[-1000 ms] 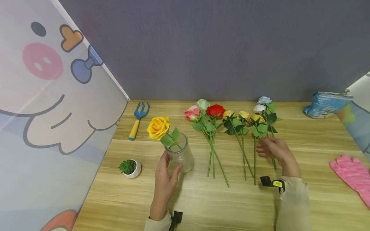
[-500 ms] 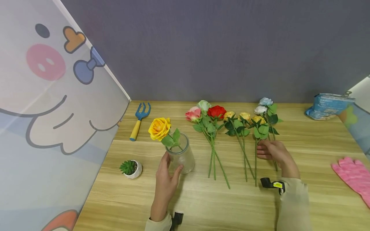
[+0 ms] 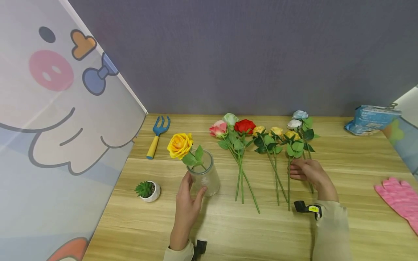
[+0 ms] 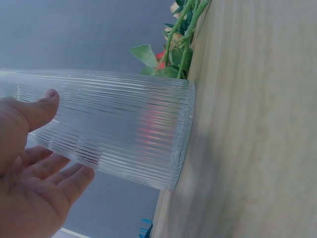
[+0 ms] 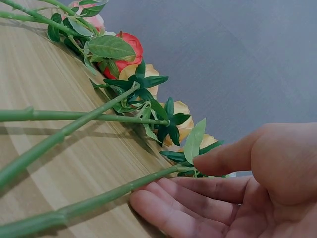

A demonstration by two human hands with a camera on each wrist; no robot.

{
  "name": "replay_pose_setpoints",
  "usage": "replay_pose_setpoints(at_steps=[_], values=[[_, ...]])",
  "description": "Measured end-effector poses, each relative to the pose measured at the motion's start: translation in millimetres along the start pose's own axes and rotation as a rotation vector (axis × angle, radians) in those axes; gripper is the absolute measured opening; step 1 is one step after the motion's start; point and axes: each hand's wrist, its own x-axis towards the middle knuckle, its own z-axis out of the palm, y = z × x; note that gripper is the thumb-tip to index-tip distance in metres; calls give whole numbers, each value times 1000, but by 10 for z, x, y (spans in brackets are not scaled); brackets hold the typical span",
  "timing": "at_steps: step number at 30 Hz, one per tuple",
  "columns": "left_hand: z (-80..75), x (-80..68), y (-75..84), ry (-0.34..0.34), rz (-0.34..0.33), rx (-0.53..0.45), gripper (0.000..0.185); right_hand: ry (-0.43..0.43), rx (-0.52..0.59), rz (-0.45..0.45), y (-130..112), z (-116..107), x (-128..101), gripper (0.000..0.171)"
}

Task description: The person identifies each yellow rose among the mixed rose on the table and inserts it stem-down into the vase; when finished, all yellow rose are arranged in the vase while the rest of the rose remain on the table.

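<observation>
My left hand (image 3: 188,201) holds a clear ribbed glass vase (image 3: 209,181), thumb on the near side and fingers around the left; the left wrist view shows the vase (image 4: 114,124) between them. A yellow rose (image 3: 180,145) stands in the vase, leaning left, its bloom above the rim. My right hand (image 3: 311,174) is at the stem of the rightmost of several smaller yellow roses (image 3: 291,136) lying on the table. In the right wrist view the thumb and fingers pinch that green stem (image 5: 143,181) just below the leaves.
Pink, pale green and red roses (image 3: 245,126) lie with crossed stems right of the vase. White and light blue roses (image 3: 299,114) are beyond my right hand. A blue-and-yellow hand fork (image 3: 156,137), potted succulent (image 3: 148,191), pink glove (image 3: 398,199) and blue bag (image 3: 372,119) surround them.
The right hand's fingertips have moved slightly left and closed in on the yellow rose's stem. The left hand and vase stay put; the head view has shifted a little.
</observation>
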Motion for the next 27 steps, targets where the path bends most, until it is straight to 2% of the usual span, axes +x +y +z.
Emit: replay_pose_setpoints(at_steps=[17,27], values=[[1,-9,1,-2,-18,0,66,-18,-10,-31,27,-4,4,49],[-4,2,11,-11,-26,-1,66,13,-13,-57,49,37,52,51]])
